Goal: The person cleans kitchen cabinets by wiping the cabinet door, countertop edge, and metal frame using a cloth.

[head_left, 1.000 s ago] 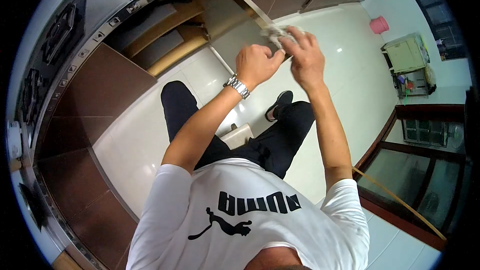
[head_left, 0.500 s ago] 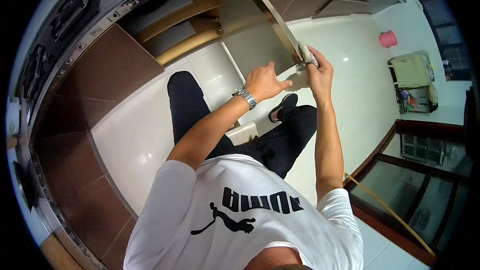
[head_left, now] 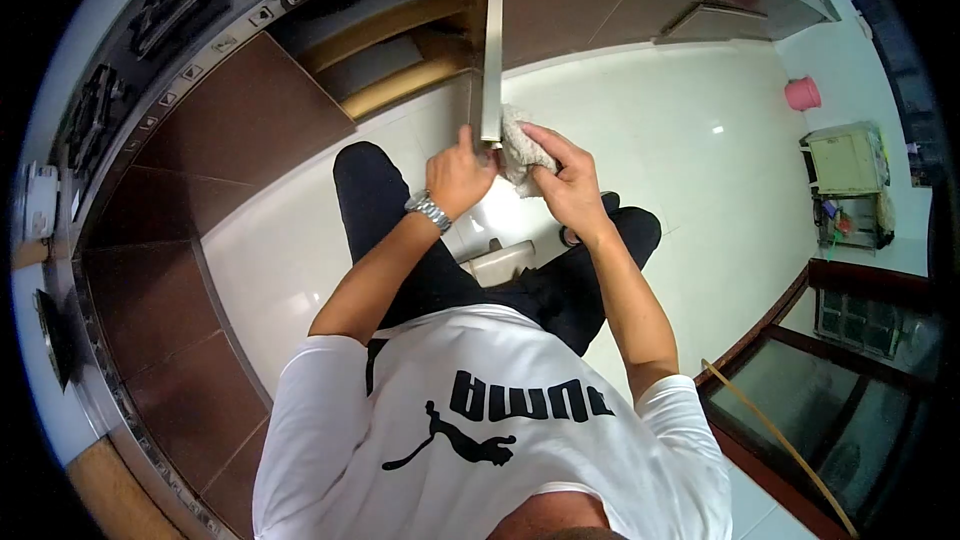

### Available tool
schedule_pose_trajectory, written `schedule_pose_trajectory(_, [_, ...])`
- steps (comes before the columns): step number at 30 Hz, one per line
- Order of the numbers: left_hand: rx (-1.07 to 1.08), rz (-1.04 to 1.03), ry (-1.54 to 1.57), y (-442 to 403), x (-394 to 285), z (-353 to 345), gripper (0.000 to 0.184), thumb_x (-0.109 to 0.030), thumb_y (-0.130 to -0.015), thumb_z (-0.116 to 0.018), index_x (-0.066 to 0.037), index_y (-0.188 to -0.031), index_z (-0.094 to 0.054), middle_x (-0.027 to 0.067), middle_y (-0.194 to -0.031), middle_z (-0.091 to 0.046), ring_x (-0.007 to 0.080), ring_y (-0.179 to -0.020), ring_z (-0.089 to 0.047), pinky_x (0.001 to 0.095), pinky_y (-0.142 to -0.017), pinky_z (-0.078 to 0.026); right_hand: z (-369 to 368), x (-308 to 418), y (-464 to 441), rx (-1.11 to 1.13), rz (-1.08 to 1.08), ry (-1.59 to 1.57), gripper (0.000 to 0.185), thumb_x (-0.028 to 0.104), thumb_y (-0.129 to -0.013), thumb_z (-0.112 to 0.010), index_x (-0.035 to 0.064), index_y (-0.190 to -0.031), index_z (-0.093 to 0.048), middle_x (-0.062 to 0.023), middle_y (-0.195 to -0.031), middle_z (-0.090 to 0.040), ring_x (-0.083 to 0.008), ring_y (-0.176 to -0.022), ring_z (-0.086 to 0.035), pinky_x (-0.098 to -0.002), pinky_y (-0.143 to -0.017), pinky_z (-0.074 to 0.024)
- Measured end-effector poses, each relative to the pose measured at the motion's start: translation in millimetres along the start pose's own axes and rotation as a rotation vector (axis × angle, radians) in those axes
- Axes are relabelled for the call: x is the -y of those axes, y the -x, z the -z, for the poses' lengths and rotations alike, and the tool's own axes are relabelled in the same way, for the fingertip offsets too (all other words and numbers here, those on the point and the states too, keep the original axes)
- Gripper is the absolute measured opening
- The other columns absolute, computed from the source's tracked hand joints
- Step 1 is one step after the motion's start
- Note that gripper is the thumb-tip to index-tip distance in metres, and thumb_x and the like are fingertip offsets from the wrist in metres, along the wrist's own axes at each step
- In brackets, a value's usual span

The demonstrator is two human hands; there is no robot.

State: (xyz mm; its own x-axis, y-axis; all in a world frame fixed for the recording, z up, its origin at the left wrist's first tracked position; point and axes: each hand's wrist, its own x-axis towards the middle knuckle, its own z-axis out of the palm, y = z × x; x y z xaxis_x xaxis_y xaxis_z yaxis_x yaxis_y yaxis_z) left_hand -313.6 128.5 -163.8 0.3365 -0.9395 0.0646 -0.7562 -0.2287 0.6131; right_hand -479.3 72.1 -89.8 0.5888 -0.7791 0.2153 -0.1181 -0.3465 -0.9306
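Observation:
A cabinet door [head_left: 493, 50] stands swung out from the open cabinet, its narrow metal edge facing up. My left hand [head_left: 461, 176], with a metal watch on the wrist, is at the left side of the door's outer end, fingers partly spread; whether it touches the door is hard to tell. On the right side of that end, my right hand [head_left: 565, 178] grips a crumpled whitish cloth [head_left: 524, 152], which lies against the door's edge.
Inside the open cabinet are wooden shelves [head_left: 400, 85]. A stove [head_left: 175, 0] sits on the counter at the upper left. Below my hands is a small stool [head_left: 500, 265] between my legs. At the right are a pink bucket [head_left: 802, 93], a greenish cabinet [head_left: 846, 160] and a thin stick [head_left: 775, 432].
The door has swung left, from showing its broad face to edge-on. Both hands have moved left with it, and the cloth now hangs at its right side.

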Motion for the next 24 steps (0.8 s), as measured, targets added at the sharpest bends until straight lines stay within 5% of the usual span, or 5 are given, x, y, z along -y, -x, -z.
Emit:
schedule_pose_trajectory(4, [-0.123,0.091,-0.079,6.0,29.5,30.5,0.044,-0.03,-0.082,-0.06,0.005,-0.109,-0.053,0.0221,-0.071,-0.065,0.0397,-0.065,-0.064,0.0469,-0.06,-0.052,-2.1,-1.4,-1.6,0.059,-0.038,-0.021,0.05,-0.008,-0.071,-0.047,0.0002,-0.12,-0.058,-0.0185,-0.119,-0.06,-0.0265,-0.11,-0.059,-0.0311,-0.095,-0.044])
schedule_pose_trajectory(9, [-0.253,0.248,-0.076,-0.9,73.3,63.6,0.034,-0.028,-0.079,-0.064,0.005,-0.076,-0.063,0.0258,-0.072,-0.064,0.0412,-0.068,-0.064,0.0477,-0.064,-0.051,28.0,-51.5,20.0,-0.026,-0.208,-0.029,0.051,-0.008,-0.073,-0.046,0.0015,-0.121,-0.059,-0.0148,-0.119,-0.061,-0.0206,-0.107,-0.058,-0.0293,-0.092,-0.0454])
schedule_pose_trajectory(14, [-0.276,0.273,0.011,-21.7,116.9,90.3,0.03,-0.023,-0.076,-0.067,0.006,-0.076,-0.061,0.0278,-0.073,-0.063,0.0443,-0.073,-0.063,0.0464,-0.065,-0.05,61.7,-80.7,47.5,-0.144,-0.382,0.041,0.049,-0.003,-0.074,-0.049,-0.0002,-0.122,-0.058,-0.0122,-0.106,-0.065,-0.0183,-0.091,-0.062,-0.0285,-0.083,-0.0487])
schedule_pose_trajectory(24, [-0.373,0.323,-0.108,-38.5,143.9,122.3,0.044,-0.031,-0.074,-0.07,0.005,-0.098,-0.06,0.026,-0.086,-0.065,0.041,-0.084,-0.064,0.0456,-0.075,-0.05,81.2,-163.2,81.7,-0.417,-0.727,-0.645,0.047,-0.003,-0.079,-0.051,-0.0049,-0.126,-0.049,-0.0159,-0.109,-0.061,-0.0258,-0.096,-0.062,-0.0358,-0.085,-0.0503])
